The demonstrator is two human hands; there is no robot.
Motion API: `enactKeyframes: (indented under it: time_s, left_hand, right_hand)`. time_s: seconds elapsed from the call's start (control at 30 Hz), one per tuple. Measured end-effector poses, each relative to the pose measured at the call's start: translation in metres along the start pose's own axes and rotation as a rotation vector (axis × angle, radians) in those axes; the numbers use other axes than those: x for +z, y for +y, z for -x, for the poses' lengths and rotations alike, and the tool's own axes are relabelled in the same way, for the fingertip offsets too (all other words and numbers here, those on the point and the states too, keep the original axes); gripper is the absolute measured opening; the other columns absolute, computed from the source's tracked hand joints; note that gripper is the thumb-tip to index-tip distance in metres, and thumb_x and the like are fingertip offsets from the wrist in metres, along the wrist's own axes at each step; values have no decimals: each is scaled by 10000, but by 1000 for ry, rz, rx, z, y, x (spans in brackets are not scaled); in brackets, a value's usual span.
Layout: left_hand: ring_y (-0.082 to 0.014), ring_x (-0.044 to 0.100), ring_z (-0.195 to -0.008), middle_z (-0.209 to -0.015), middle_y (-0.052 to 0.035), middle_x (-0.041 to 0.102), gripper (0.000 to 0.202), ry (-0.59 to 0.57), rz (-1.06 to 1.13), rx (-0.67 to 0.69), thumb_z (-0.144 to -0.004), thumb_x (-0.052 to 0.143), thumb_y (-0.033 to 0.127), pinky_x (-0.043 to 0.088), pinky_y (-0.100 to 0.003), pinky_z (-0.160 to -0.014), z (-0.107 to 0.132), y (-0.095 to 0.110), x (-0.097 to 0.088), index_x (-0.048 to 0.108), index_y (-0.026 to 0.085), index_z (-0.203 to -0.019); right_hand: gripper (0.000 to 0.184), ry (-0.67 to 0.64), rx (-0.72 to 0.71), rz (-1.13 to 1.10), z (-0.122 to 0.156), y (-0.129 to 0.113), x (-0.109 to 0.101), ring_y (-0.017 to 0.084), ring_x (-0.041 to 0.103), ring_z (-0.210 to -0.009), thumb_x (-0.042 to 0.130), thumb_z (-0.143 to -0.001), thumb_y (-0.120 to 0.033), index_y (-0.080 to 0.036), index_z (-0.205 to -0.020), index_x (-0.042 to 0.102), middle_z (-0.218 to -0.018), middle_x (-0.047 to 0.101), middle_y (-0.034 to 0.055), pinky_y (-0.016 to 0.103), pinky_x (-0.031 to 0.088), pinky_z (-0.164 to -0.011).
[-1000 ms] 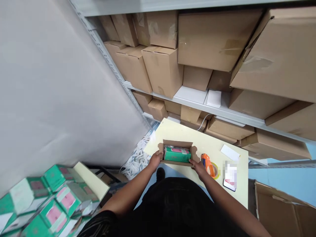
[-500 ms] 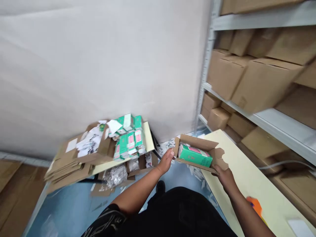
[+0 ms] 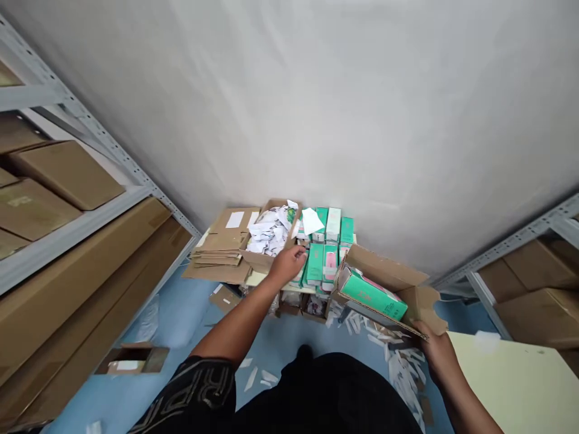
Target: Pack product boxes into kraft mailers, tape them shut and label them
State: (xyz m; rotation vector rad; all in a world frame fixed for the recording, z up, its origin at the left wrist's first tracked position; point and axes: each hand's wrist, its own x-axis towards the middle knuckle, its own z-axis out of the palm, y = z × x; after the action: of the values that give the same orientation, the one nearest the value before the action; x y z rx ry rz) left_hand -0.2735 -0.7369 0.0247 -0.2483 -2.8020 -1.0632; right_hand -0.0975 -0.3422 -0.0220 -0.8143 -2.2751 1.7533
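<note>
The floor (image 3: 181,313) is blue and strewn with white paper strips (image 3: 402,367). A pale wall (image 3: 316,108) fills the back of the room. Grey metal shelving (image 3: 67,235) runs along the left and carries brown cardboard boxes (image 3: 67,172). More shelving (image 3: 511,244) with boxes stands at the right. A corner of a pale yellow table (image 3: 520,386) shows at the lower right. A small open box (image 3: 133,358) lies on the floor near the left shelving.

Against the wall sits a low stand with three things on it. At the left is a stack of flattened cardboard (image 3: 221,253), and beside it an open box of crumpled white papers (image 3: 271,232). At the right stand green and pink packets (image 3: 326,250), set upright in rows.

The right hand (image 3: 436,355) grips an open brown carton (image 3: 389,274) by its near edge and holds it tilted in the air, between the packets and the yellow table. One green packet (image 3: 373,295) lies inside the carton.

The left hand (image 3: 287,263) reaches out to the near left edge of the packets, just beside the paper box. Its fingers are curled, and whether they have closed on a packet cannot be told.
</note>
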Motion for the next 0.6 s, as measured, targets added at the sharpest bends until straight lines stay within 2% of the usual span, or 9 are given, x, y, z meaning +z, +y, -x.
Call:
enactKeyframes:
  time_s: [0.1,0.13,0.2,0.3,0.4,0.47,0.53,0.6]
  left_hand:
    - [-251,653,-1024,-1076,-88,732,196,21,-200,-77,-893,615,258,488,-337,-909,-56,-59,-40,727,197,-1043]
    - [-263,649,-1044,-1096,-102,725,197,6,-244,-85,-893,617,257,484,-342,-912,-73,-72,-47,726,189,-1043]
    - [-274,643,-1075,-1122,-115,714,223,-44,-273,-58,-908,610,274,479,-342,-919,-103,-89,-48,719,180,-1078]
    - [-287,607,-1188,-1284,-134,666,396,-110,-233,61,-937,608,344,463,-348,-984,-137,-92,-25,647,176,-1294]
    - [-381,429,-1415,-1585,-177,428,776,-214,-245,164,-862,727,463,380,-435,-1117,-163,-85,10,447,189,-1532]
    - [-455,320,-1474,-1672,-189,273,983,-326,-298,179,-762,823,501,331,-514,-1151,-175,-84,31,368,210,-1584]
    - [-467,333,-1460,-1671,-187,271,978,-412,-350,177,-723,859,437,334,-537,-1145,-184,-87,45,403,229,-1563]
    - [-421,412,-1408,-1592,-183,403,760,-446,-376,193,-768,811,307,371,-503,-1118,-188,-93,54,524,224,-1466]
  right_hand:
    - [401,-49,74,-35,4,-25,48,232,709,-703,710,-662,-520,-201,-899,665,-818,711,13,315,603,-560]
    - [404,-54,93,-40,5,-32,61,229,705,-702,714,-654,-514,-203,-905,657,-835,707,12,317,606,-562]
    - [419,-58,133,-54,8,-42,81,229,702,-717,728,-638,-499,-212,-933,649,-875,703,15,322,613,-573]
    - [396,-79,182,-57,10,-51,98,244,703,-742,724,-651,-504,-230,-927,648,-883,703,31,338,619,-592]
    - [338,-81,180,8,10,-56,107,260,707,-747,691,-671,-515,-247,-873,652,-864,715,49,356,621,-606]
    - [322,-55,159,47,11,-58,110,268,711,-753,680,-665,-501,-249,-864,661,-851,723,53,360,622,-614]
    - [312,-38,154,43,11,-56,112,270,716,-749,685,-664,-490,-244,-855,664,-834,725,51,362,623,-614]
    - [309,-32,192,7,10,-50,112,272,723,-740,705,-669,-489,-242,-851,668,-832,730,50,366,623,-596]
